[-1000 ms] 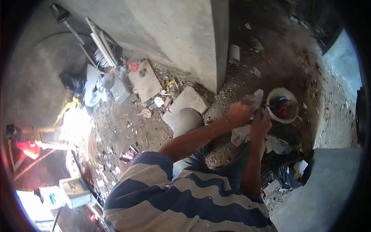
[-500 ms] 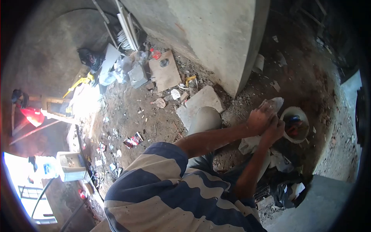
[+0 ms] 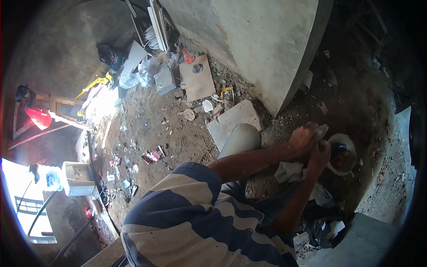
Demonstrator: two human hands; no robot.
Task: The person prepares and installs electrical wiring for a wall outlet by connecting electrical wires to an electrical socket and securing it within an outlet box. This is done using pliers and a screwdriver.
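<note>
My left hand [image 3: 304, 140] and my right hand [image 3: 320, 155] are close together at the right of the view, beside a white bucket [image 3: 351, 165]. My left fingers are closed around a small whitish, translucent piece [image 3: 323, 130] that pokes out past them; its kind I cannot tell. Just below it, the fingers of my right hand pinch at its near end. Inside the bucket lie blue and red things. A crumpled whitish sheet [image 3: 288, 171] is on the ground under my forearms.
A concrete pillar [image 3: 262, 49] rises ahead, with a flat slab [image 3: 235, 122] by my knee. Cardboard [image 3: 195, 82], a grey block [image 3: 165, 81] and plastic bags [image 3: 147, 71] litter the dirt floor. Black plastic [image 3: 318, 224] lies at lower right, and a bright lamp glares on the left.
The view has shifted a little, so the surroundings appear slightly to the right. My hands have turned somewhat on the whitish piece, and less of it shows beyond my left fingers.
</note>
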